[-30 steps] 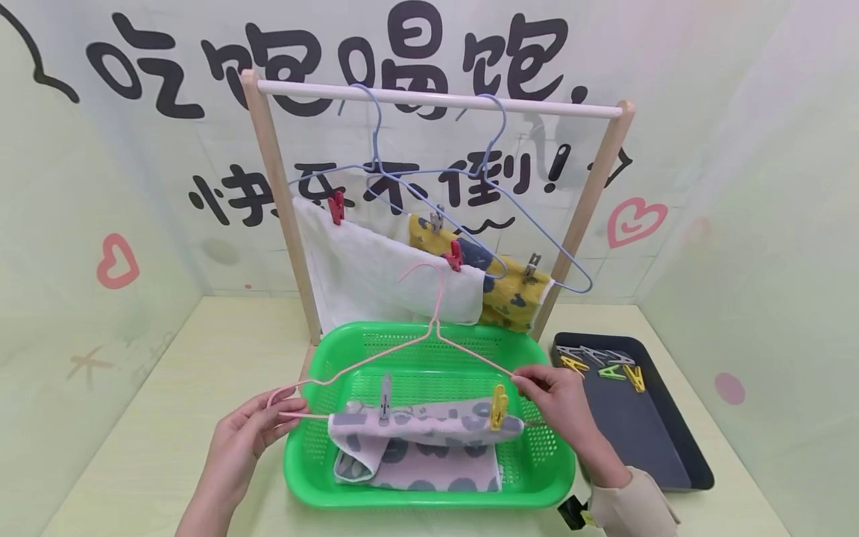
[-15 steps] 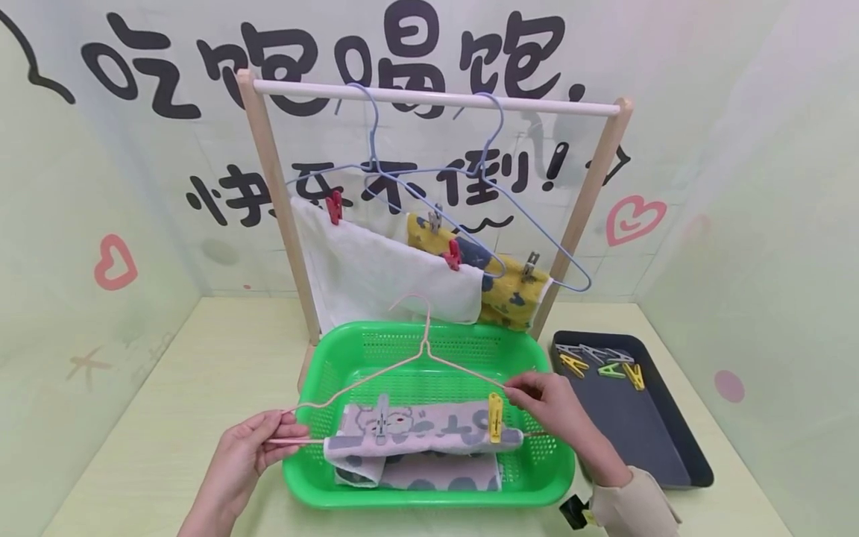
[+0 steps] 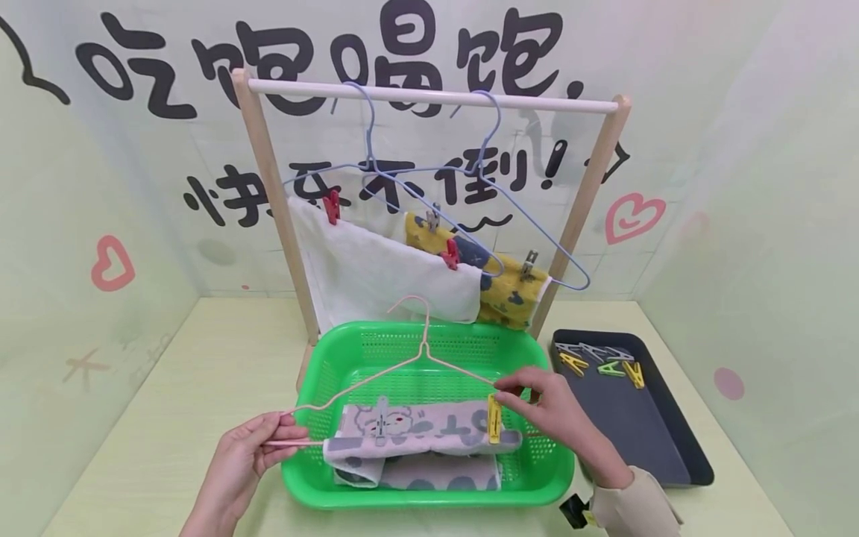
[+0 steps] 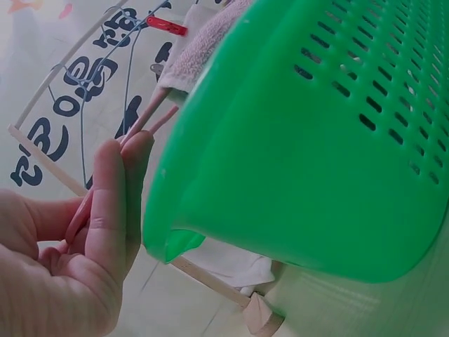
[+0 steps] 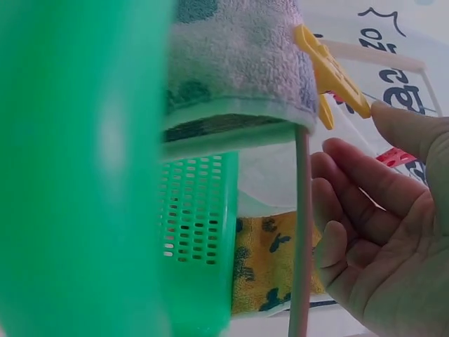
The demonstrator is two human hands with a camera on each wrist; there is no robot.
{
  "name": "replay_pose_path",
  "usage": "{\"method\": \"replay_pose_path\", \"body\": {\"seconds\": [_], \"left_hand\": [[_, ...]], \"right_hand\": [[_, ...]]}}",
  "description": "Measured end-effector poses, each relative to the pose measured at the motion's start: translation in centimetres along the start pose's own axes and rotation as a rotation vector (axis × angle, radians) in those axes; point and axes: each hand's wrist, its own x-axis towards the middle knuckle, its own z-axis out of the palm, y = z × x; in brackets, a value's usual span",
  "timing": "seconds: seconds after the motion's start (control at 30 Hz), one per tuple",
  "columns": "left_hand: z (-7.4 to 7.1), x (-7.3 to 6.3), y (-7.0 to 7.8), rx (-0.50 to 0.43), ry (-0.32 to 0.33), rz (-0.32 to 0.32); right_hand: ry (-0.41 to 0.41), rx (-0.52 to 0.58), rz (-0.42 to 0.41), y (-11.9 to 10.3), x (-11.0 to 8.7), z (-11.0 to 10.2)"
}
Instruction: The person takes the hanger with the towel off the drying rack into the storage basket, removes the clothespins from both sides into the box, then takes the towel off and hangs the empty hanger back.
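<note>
My left hand (image 3: pixel 251 455) pinches the left end of a pink clothes hanger (image 3: pixel 424 349) between thumb and fingers. A pink and grey patterned towel (image 3: pixel 429 440) is folded over the hanger's bottom bar, its lower part lying in the green basket (image 3: pixel 295 477). A grey clothespin (image 3: pixel 382 419) clips it at the left, a yellow clothespin (image 3: pixel 494 419) at the right. My right hand (image 3: pixel 550 406) is at the yellow clothespin. In the right wrist view, its thumb tip meets the end of the yellow clothespin (image 5: pixel 337 74), with the other fingers loosely bent near the hanger bar (image 5: pixel 302 232).
Behind the basket stands a wooden rack with a white rail (image 3: pixel 429 95). Two blue hangers (image 3: pixel 371 160) hang there with a white towel (image 3: pixel 389 268) and a yellow towel (image 3: pixel 513 294). A dark tray (image 3: pixel 644 432) at the right holds several clothespins (image 3: pixel 611 368).
The pink hanger and the towel's top edge have come lower and nearer. My right hand has left the hanger's right arm and moved slightly left to the yellow clothespin.
</note>
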Motion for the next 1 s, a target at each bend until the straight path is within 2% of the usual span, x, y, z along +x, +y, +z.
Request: {"method": "replay_pose_path", "body": {"seconds": [0.2, 0.43, 0.63, 1.0], "left_hand": [[0.18, 0.04, 0.10, -0.006, 0.001, -0.004], [0.24, 0.11, 0.21, -0.035, -0.027, 0.017], [0.32, 0.08, 0.30, -0.019, -0.003, 0.018], [0.45, 0.09, 0.39, -0.013, 0.015, 0.016]], "right_hand": [[-0.083, 0.056, 0.057, -0.41, 0.07, -0.02], [-0.130, 0.052, 0.082, -0.57, 0.30, 0.02], [-0.173, 0.065, 0.127, -0.61, 0.42, 0.00], [-0.172, 0.126, 0.168, -0.86, 0.36, -0.05]]}}
